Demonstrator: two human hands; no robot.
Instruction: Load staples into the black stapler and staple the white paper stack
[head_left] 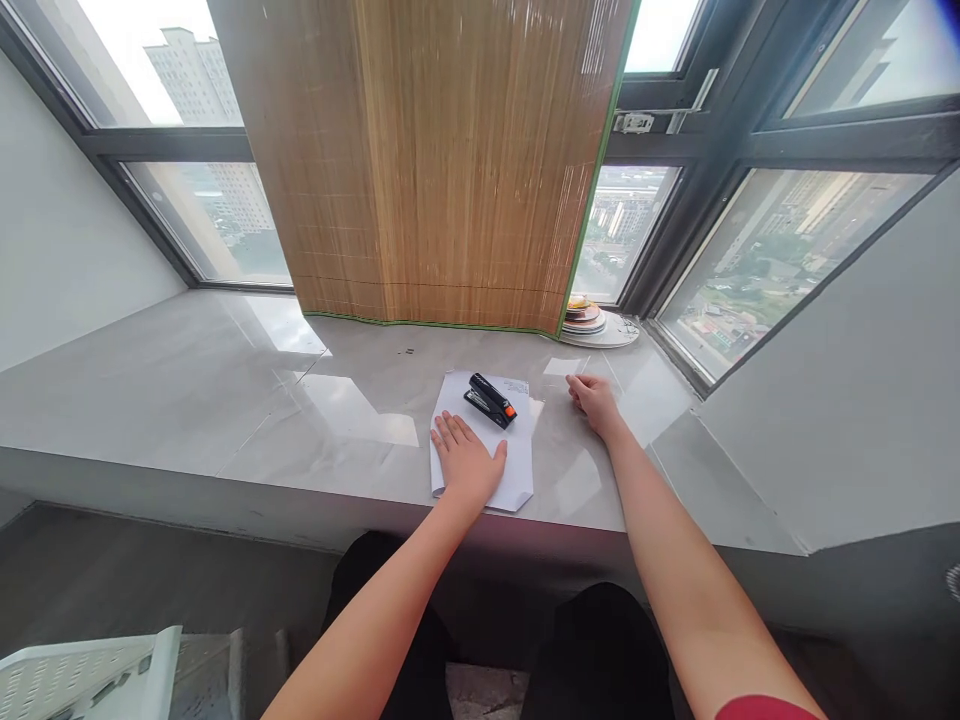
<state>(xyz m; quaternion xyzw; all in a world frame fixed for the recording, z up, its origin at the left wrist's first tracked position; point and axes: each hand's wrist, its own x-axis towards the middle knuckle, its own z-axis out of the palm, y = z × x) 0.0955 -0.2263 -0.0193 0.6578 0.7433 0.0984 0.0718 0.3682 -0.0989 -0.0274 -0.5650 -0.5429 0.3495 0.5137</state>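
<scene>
White paper [514, 480] lies on the tiled window ledge in front of me; whether it is one sheet or a few I cannot tell. My left hand [466, 462] rests flat on its lower left part, fingers spread. Just beyond those fingertips, a black stapler [490, 401] with an orange end sits slantwise on the paper. To the right of the paper, my right hand [594, 400] is at the ledge with its fingers curled closed. Anything inside them is hidden or too small to make out.
A bamboo blind [450, 170] with green edging hangs down to the ledge [172, 400]. Stacked plate-like discs [600, 328] stand at the right window corner. Tiny dark bits [406, 351] lie near the blind. A white plastic basket [90, 675] is at lower left.
</scene>
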